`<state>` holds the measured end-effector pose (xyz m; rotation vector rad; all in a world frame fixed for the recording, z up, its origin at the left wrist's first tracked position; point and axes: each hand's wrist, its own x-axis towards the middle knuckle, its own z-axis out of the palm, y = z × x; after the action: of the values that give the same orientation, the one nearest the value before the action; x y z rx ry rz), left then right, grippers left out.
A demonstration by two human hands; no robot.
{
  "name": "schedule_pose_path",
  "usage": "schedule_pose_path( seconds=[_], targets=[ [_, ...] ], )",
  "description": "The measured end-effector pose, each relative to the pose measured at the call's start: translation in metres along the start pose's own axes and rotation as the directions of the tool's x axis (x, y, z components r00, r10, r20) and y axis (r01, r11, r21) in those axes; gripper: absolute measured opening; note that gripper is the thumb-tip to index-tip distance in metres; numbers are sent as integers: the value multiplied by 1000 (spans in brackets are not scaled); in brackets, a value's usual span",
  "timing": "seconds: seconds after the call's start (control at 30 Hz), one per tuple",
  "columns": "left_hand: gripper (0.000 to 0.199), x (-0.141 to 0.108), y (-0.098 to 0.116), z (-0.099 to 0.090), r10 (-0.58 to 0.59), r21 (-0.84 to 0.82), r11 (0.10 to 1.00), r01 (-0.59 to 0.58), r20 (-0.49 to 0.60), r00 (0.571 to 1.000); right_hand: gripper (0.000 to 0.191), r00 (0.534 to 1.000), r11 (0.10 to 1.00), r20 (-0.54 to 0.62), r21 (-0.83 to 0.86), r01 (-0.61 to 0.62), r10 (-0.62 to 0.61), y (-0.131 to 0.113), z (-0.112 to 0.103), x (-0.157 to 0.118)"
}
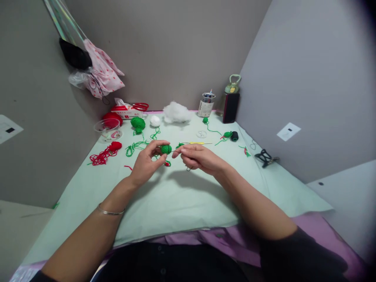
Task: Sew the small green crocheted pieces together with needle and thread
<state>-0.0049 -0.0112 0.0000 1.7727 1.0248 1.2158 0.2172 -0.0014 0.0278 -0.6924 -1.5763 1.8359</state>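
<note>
- The small green crocheted ball (166,149) is gripped between the thumb and fingers of the left hand (149,160), held over the table (188,207).
- The ball is placed just to the left of the right hand's (198,157) fingertips.
- The right hand is closed, with a thin dark strand (173,151) pinched at its fingertips and directed at the ball; whether yarn or a tool is held cannot be told.
- The ball's left edge is covered by fingers.
- A green-and-red piece (167,163) below the ball is too small to be made out.
- A yellow-handled hook (196,143) is partly hidden behind the right hand.
</note>
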Motion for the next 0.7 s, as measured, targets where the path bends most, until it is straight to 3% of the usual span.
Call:
schedule_pose_path(
  seconds=[0.17, 0.3, 0.37, 0.43, 0.5, 0.6, 0.7],
  targets=[
    [26, -1, -2, 4, 58, 78, 995, -64, 69, 996, 30, 998, 994, -62, 111, 4, 3, 0, -3, 3],
    [25, 1, -4, 6, 55, 38, 998, -58, 61, 997, 29, 995, 988, -95, 150, 38, -24, 2, -2, 5],
    [25, 1, -2, 7, 2, -50, 999, 1, 60, 998, 31, 999, 998, -31, 61, 34, -32, -3, -3, 0],
    [27, 2, 0, 6, -55, -158, 985, 66, 70, 996, 34, 999, 992, 41, -120, 39, -35, -10, -6, -7],
    [30, 3, 0, 5, -82, -235, 967, 100, 86, 993, 37, 998, 945, 43, -320, 63, -52, -16, -9, -11],
    [34, 4, -3, -1, -87, -314, 942, 114, 100, 991, 40, 975, 861, -161, -506, 53, -154, -20, -15, -12],
    [31, 4, -4, -4, -99, -361, 924, 124, 87, 991, 35, 917, 846, -350, -533, -30, -189, -18, -20, -10]
  ],
)
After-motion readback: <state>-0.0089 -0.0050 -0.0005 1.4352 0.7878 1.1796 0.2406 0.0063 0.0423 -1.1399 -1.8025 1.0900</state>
